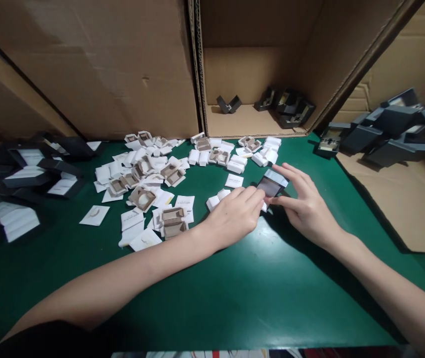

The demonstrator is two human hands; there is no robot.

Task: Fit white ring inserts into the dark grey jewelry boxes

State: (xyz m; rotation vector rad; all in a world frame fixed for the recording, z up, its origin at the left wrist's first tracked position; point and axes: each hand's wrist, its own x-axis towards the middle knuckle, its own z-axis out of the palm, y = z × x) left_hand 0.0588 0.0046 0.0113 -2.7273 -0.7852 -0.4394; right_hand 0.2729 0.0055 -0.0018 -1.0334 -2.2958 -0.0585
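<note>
A small dark hinged box (271, 184), like a jewellery box, is held tilted above the green table. My right hand (309, 204) grips it from the right, fingers along its top edge and thumb at its lower side. My left hand (240, 209) reaches in from the left, its fingers closed against the near side of the box. A bit of white shows beneath those fingertips, but what they pinch is hidden. White folded card inserts (218, 199) lie just beyond my left hand, and a flat white card (234, 180) lies behind them.
White and brown card inserts (141, 166) are heaped left of centre. Dark boxes with white linings (63, 184) pile up at far left. An open cardboard carton (253, 64) at the back holds several dark boxes (292, 107). More dark boxes (387, 129) are stacked at right over cardboard (402, 204).
</note>
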